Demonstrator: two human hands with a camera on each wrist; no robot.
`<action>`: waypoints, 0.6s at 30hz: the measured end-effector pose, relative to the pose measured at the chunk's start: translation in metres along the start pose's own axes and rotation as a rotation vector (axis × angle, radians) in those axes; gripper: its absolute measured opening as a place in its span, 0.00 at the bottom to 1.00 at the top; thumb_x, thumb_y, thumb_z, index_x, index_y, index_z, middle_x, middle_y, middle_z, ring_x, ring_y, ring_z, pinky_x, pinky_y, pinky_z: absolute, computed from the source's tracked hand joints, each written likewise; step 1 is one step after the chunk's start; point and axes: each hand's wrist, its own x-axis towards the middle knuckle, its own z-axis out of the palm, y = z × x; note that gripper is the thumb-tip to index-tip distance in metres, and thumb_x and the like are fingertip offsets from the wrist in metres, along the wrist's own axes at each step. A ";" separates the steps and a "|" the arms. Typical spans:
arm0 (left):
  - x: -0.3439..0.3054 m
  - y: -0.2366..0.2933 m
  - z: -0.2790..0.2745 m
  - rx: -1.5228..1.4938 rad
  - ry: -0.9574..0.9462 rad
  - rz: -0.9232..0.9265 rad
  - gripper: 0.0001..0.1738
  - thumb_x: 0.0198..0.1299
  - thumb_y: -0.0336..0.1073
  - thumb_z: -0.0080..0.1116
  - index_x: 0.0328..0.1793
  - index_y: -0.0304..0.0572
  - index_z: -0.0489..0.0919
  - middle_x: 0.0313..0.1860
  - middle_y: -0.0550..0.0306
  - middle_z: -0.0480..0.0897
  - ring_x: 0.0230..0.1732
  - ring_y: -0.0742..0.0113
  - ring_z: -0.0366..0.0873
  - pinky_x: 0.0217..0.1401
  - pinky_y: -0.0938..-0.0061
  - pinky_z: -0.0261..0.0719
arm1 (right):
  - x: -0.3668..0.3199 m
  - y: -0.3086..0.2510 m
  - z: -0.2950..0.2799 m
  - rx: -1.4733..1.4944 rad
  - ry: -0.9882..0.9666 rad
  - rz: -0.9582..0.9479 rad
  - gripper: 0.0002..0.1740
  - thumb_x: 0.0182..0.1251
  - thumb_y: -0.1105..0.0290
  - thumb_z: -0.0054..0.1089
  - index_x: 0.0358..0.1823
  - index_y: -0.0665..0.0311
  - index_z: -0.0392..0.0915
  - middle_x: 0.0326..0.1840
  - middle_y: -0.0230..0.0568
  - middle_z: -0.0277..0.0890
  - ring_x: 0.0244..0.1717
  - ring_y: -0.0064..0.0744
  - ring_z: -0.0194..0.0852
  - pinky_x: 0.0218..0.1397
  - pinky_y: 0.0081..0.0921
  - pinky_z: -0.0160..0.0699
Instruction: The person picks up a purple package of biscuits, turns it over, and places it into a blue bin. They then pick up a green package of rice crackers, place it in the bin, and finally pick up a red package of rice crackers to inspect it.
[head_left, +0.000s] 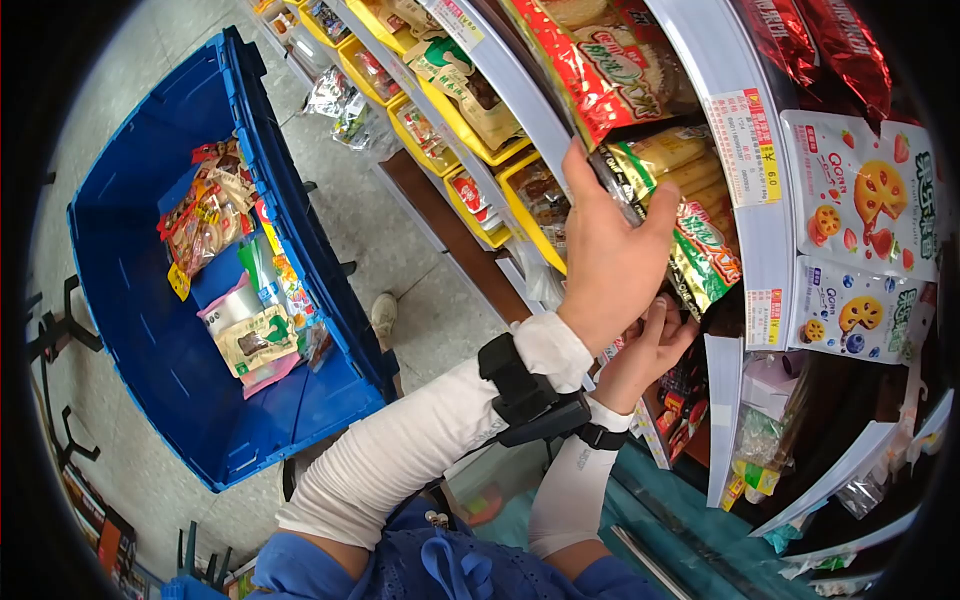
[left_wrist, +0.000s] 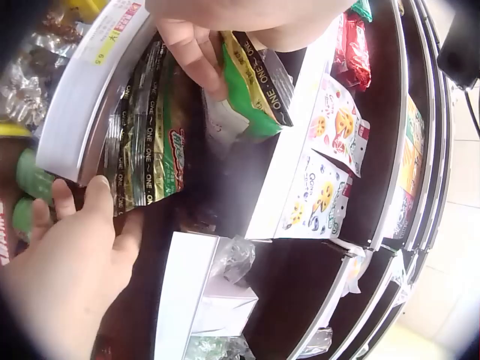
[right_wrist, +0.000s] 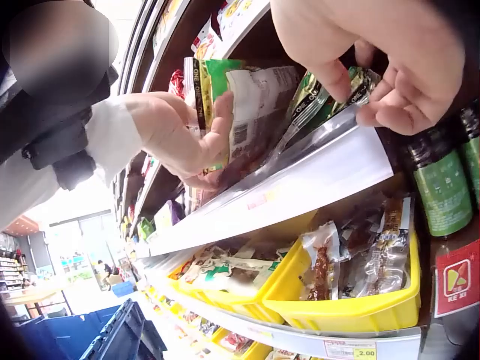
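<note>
In the head view my left hand (head_left: 622, 245) grips a gold-and-green cracker packet (head_left: 705, 262) on the shelf, its thumb over the front. The right wrist view shows this packet's clear back and barcode (right_wrist: 255, 105), with the left hand (right_wrist: 180, 139) round its green edge. Below it in the head view, my right hand (head_left: 645, 355) reaches the packets' lower end. Closer, in the right wrist view, the right hand (right_wrist: 375, 64) pinches the end of another gold-and-green cracker packet (right_wrist: 311, 105). Several such packets (left_wrist: 146, 142) stand side by side in the left wrist view.
Left of me stands an open blue crate (head_left: 120, 300) with several snack bags inside. Yellow bins (right_wrist: 352, 315) of wrapped snacks line the shelf below. Red cracker bags (head_left: 600, 90) and white QQ cookie bags (head_left: 860, 190) are nearby. A green bottle (right_wrist: 444, 187) stands beside my right hand.
</note>
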 end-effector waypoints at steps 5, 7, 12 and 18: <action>0.006 -0.017 -0.002 -0.005 0.020 0.138 0.24 0.57 0.28 0.57 0.52 0.32 0.57 0.38 0.51 0.77 0.27 0.73 0.78 0.20 0.80 0.77 | -0.017 -0.010 0.002 -0.117 0.025 -0.012 0.33 0.63 0.78 0.49 0.69 0.65 0.49 0.39 0.36 0.70 0.28 0.19 0.66 0.27 0.16 0.65; -0.003 -0.005 -0.003 0.065 0.030 -0.099 0.25 0.57 0.31 0.58 0.53 0.31 0.56 0.35 0.51 0.77 0.23 0.71 0.78 0.17 0.77 0.77 | -0.031 -0.018 0.009 -0.029 0.026 -0.043 0.33 0.63 0.77 0.51 0.68 0.66 0.49 0.37 0.38 0.71 0.25 0.20 0.66 0.27 0.16 0.66; -0.004 0.007 -0.012 -0.064 -0.011 -0.405 0.28 0.58 0.36 0.58 0.55 0.29 0.56 0.32 0.50 0.77 0.20 0.69 0.78 0.15 0.77 0.76 | -0.039 -0.051 0.031 0.136 -0.121 -0.150 0.36 0.67 0.71 0.47 0.71 0.64 0.39 0.40 0.43 0.73 0.25 0.25 0.71 0.30 0.20 0.72; 0.004 -0.003 -0.021 -0.020 -0.081 -0.348 0.37 0.58 0.37 0.59 0.62 0.27 0.48 0.32 0.47 0.77 0.20 0.71 0.76 0.17 0.79 0.74 | -0.017 -0.042 0.050 -0.112 -0.204 -0.400 0.34 0.68 0.71 0.47 0.72 0.60 0.42 0.50 0.47 0.71 0.40 0.26 0.71 0.39 0.21 0.71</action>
